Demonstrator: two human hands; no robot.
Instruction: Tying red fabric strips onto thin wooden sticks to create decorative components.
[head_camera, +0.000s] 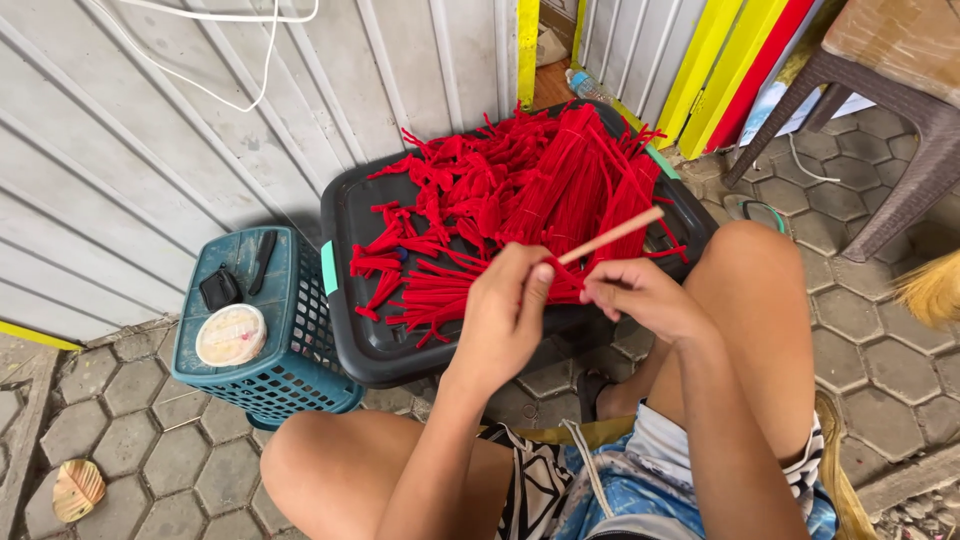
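Resting on: the paving (870, 340) is being used as the base for a black tub lid (370, 330), just beside a teal basket (290, 370) turned bottom up.
Red pile: red chenille stems (520, 190) are being kept loose and bundled on the lid, directly ahead of the knees.
Left hand: the left hand (505, 310) is being clenched around a red stem end and the lower part of a thin wooden stick (612, 235).
Right hand: the right hand (640, 295) is being closed on the red stem at the stick's base, touching the other hand.
Stick: it is being held tilted, its tip pointing up and right over the pile.
Doing it well, as judged: the winding is probably best kept tight and even while the stick is being held steady.
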